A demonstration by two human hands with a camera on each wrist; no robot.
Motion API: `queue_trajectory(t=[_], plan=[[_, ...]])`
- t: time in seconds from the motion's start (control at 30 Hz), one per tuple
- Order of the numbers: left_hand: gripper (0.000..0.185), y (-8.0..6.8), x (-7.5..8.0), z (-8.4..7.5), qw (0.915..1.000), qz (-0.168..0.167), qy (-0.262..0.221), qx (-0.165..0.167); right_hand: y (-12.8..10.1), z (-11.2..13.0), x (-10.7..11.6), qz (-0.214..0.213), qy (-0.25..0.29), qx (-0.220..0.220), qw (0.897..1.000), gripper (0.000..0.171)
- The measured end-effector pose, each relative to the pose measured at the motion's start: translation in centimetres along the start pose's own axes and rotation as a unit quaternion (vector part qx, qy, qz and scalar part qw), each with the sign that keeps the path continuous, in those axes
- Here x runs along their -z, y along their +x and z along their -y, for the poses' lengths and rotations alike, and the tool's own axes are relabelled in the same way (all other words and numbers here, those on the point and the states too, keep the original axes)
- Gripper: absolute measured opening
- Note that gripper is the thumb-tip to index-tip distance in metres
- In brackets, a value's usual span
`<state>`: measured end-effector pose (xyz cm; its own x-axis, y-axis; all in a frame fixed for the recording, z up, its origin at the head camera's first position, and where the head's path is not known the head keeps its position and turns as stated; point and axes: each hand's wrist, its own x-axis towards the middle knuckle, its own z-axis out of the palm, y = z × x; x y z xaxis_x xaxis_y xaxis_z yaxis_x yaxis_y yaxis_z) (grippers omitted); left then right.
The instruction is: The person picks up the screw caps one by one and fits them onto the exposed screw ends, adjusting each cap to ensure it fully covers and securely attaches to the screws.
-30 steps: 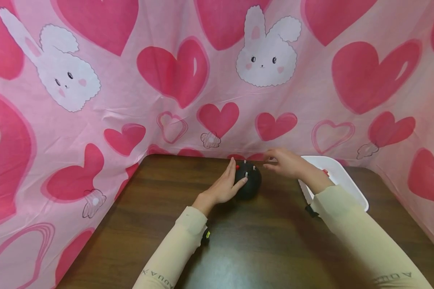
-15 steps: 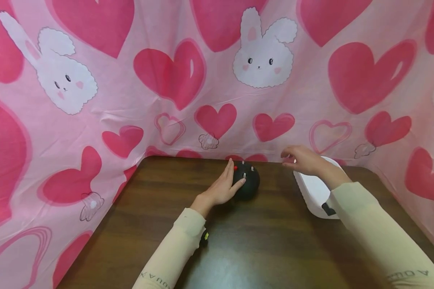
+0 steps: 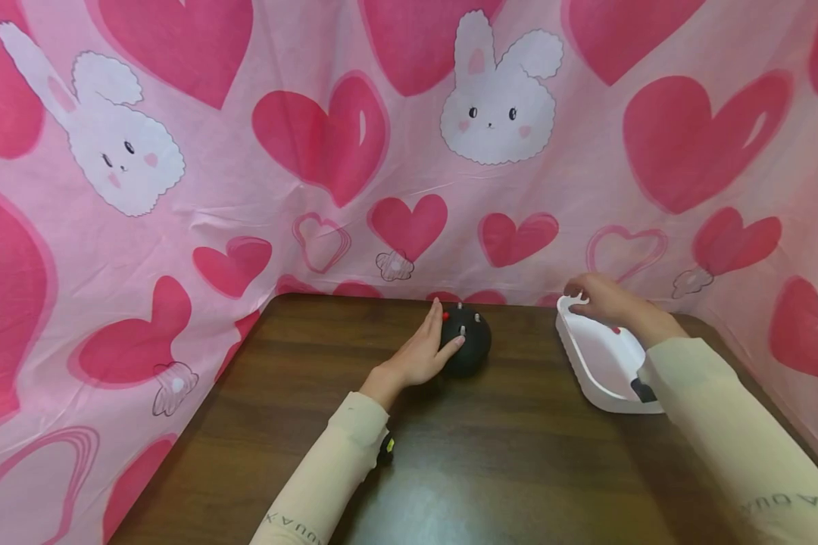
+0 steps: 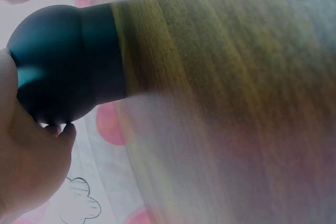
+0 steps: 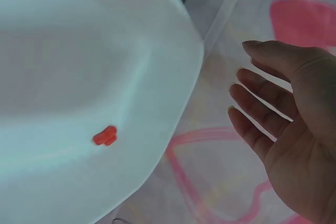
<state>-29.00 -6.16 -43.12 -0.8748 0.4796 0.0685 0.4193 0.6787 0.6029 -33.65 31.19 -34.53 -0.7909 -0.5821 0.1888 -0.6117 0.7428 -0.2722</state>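
A black round object (image 3: 469,347) stands on the brown table near the back edge, with small red and white pins (image 3: 446,315) stuck in its top. My left hand (image 3: 419,354) rests against its left side with straight fingers. The left wrist view shows the black object (image 4: 63,66) close against my left hand (image 4: 26,182). My right hand (image 3: 600,299) hovers over the far corner of a white tray (image 3: 596,386). In the right wrist view my right hand (image 5: 294,129) has its fingers spread and holds nothing. A small red piece (image 5: 105,135) lies in the tray (image 5: 79,51).
The brown table (image 3: 491,469) is walled on the back and both sides by a pink cloth (image 3: 327,151) printed with hearts and rabbits. The tray sits at the back right, close to the cloth.
My right hand has moved right, from just above the black object's pins to the far corner of the white tray. My left hand has stayed on the black object.
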Motion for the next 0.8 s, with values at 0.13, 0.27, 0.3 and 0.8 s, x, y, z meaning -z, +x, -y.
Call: queue_trajectory(t=[0.13, 0.27, 0.3, 0.8], plan=[[0.093, 0.0, 0.1, 0.0, 1.0000, -0.003, -0.006, -0.002, -0.2, -1.4, -0.1, 0.000, -0.008, -0.015, 1.000, 0.022], [0.094, 0.0, 0.2, 0.1, 0.9999, -0.002, -0.012, -0.005, -0.3, -3.0, -0.3, 0.005, -0.014, -0.049, 0.999, 0.023], [0.094, 0.1, 0.2, 0.1, 0.9999, -0.002, -0.012, -0.005, -0.4, -3.4, -0.3, 0.008, -0.013, -0.057, 0.998, 0.024], [0.094, 0.2, 0.3, 0.2, 0.9998, 0.006, -0.016, -0.008, -1.7, -6.5, -1.2, 0.060, 0.041, -0.216, 0.974, 0.032]])
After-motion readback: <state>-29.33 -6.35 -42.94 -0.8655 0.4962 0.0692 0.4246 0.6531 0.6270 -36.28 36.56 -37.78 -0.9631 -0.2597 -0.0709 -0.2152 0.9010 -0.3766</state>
